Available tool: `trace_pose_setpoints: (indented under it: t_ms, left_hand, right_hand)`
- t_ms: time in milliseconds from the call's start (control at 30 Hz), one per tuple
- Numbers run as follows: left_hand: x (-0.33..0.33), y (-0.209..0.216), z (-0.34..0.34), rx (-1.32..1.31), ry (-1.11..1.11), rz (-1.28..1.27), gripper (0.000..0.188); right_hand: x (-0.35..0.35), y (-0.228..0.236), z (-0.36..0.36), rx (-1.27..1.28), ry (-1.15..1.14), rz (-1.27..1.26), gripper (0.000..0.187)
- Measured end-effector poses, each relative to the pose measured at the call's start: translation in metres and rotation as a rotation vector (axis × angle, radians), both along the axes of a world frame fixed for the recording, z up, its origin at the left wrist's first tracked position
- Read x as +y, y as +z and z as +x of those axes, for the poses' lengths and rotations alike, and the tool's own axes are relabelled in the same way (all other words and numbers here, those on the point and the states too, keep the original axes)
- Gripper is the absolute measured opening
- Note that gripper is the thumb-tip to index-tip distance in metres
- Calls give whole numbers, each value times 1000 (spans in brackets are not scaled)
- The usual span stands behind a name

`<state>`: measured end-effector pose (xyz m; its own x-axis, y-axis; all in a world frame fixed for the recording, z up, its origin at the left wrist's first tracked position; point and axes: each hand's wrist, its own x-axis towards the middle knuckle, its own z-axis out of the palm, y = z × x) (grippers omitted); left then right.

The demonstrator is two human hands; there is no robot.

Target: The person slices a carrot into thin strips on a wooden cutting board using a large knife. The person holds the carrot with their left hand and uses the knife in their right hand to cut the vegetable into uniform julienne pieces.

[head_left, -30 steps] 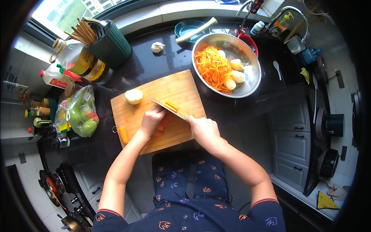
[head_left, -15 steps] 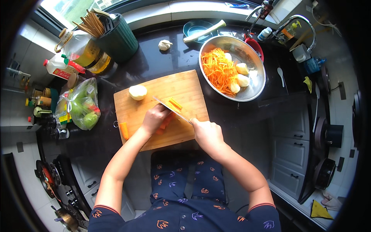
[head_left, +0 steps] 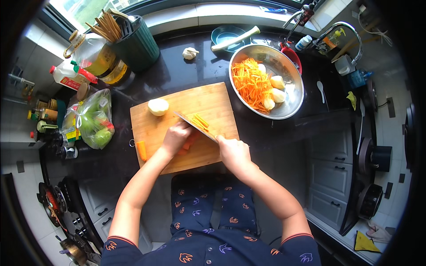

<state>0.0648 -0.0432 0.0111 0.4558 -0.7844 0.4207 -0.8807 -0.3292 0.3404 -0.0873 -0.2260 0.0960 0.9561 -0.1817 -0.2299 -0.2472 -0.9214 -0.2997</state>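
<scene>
My right hand (head_left: 234,153) is closed round the handle of a kitchen knife, its blade (head_left: 195,123) slanting across the wooden cutting board (head_left: 215,99). My left hand (head_left: 175,137) presses with curled fingers on sliced carrot (head_left: 188,144), right beside the blade; its fingertips are partly hidden. Thin carrot strips (head_left: 200,120) lie on the far side of the blade. A pale peeled potato (head_left: 158,107) rests near the board's far left corner. By the left edge lies a chunk of carrot (head_left: 141,151).
A steel bowl (head_left: 293,75) at the far right holds shredded carrot (head_left: 250,82) and peeled potatoes (head_left: 278,95). Beyond the board sits a garlic bulb (head_left: 190,53). On the left are a bag of green vegetables (head_left: 97,122), an oil bottle (head_left: 95,57) and a green utensil holder (head_left: 140,46).
The knife and my right hand have shifted slightly left toward my left hand. More carrot strips show beyond the blade. My left hand keeps its place on the carrot.
</scene>
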Motion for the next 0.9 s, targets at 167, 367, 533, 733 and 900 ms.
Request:
trace_pose_setpoints:
  t_ms: [167,367,533,733,900]
  left_hand:
    - [-3,4,-7,38,32,-29,16]
    - [-1,-4,1,18,2,8,27]
    - [-5,2,-7,-7,21,-32,19]
    - [0,-7,-3,16,18,-2,17]
    - [-2,-4,-1,32,5,17,19]
  right_hand:
    - [-3,15,-6,-24,15,22,7]
    - [-6,-1,-1,-74,6,10,6]
    - [-1,12,-10,-38,-10,23,9]
    - [5,-14,-4,-33,-27,49,11]
    - [0,6,-8,-1,-13,42,12]
